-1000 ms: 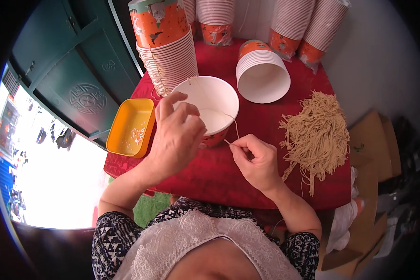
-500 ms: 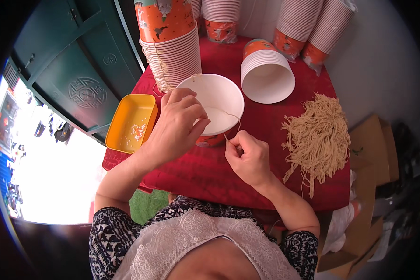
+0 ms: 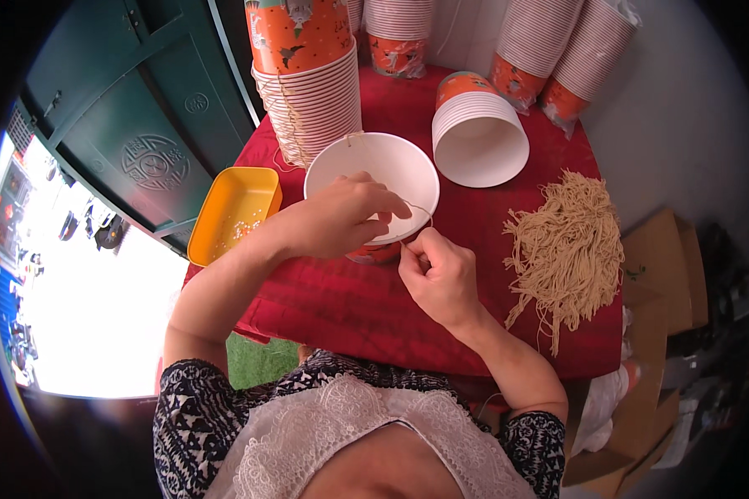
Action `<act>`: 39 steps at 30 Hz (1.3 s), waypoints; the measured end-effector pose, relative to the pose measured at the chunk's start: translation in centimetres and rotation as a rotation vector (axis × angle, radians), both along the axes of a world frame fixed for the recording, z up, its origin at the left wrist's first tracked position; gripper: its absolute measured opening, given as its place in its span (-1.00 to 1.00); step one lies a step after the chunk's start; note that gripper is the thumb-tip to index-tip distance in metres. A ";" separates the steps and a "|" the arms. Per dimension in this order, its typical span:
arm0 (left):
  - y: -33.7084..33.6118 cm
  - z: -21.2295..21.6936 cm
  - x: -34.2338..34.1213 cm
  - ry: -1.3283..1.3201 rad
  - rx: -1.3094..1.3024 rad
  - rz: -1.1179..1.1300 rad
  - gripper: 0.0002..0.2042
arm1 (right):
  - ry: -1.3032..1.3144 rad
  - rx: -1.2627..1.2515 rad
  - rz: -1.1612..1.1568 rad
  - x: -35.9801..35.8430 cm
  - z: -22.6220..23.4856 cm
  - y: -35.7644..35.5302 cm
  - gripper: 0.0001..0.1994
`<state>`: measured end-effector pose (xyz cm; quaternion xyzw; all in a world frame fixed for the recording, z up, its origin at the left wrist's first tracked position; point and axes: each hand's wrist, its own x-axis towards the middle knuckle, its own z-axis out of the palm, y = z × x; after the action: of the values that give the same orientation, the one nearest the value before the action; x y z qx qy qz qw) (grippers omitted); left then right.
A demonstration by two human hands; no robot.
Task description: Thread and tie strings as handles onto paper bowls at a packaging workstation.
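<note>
A white paper bucket (image 3: 324, 170) with an orange outside stands in front of me. My left hand (image 3: 345, 214) hangs over its near side, fingers bent to the right and thumb apart from the index finger; I see nothing held in it. By the bucket's right rim, my right hand (image 3: 441, 270) is closed in a pinch on the end of a thin tan string (image 3: 424, 210). That string runs from the pinch over the rim, past my left fingertips; its further part is hidden behind the left hand.
A yellow tub (image 3: 258, 187) with small pale beads (image 3: 243, 228) stands at left. Strings hang along a tall bucket stack (image 3: 312, 104). Buckets lie sideways (image 3: 483, 150) at the back, with wrapped stacks (image 3: 566, 66) behind. A tan string heap (image 3: 566, 254) lies at right, above cardboard boxes (image 3: 662, 266).
My left hand has moved right and slightly down, from the bucket's left edge to near the string. My right hand keeps its pinch, almost still.
</note>
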<state>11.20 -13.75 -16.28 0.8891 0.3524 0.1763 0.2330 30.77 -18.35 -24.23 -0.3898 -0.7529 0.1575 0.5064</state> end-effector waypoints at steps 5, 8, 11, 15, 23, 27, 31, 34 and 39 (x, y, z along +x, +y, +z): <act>1.9 -0.7 0.4 0.001 -0.093 -0.163 -0.79 | 0.025 0.006 0.001 -0.3 -0.1 0.2 -0.80; 2.4 -1.0 0.4 0.013 -0.154 -0.218 -0.84 | 0.012 0.026 -0.003 -0.3 -0.3 0.3 -0.81; 1.9 -0.1 0.8 0.024 -0.210 -0.136 -0.85 | 0.006 0.026 -0.009 0.0 -0.2 0.2 -0.84; 1.2 0.0 0.4 0.021 -0.251 -0.028 -0.86 | 0.017 0.039 -0.002 0.5 0.0 -0.2 -0.87; -1.1 0.2 1.2 -0.267 -0.498 0.167 -0.92 | -0.036 0.056 0.008 1.5 0.4 -0.2 -0.90; -1.7 -0.6 2.2 -0.533 -0.607 0.117 -0.89 | 0.032 -0.002 0.087 1.8 0.6 0.3 -0.91; -0.9 -2.4 2.7 -0.616 -0.538 0.102 -0.88 | 0.065 -0.097 0.144 2.5 0.3 0.7 -0.91; -0.7 -2.7 3.1 -0.616 -0.558 0.157 -0.87 | 0.053 -0.109 0.184 3.1 0.5 0.8 -0.93; -0.6 -2.2 3.2 -0.546 -0.565 0.187 -0.90 | 0.014 -0.162 0.147 4.6 3.7 0.1 -0.87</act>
<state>14.36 -14.33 -18.45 0.6745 0.3915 0.3227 0.5364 35.34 -18.26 -20.50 -0.3723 -0.7605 0.2572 0.4657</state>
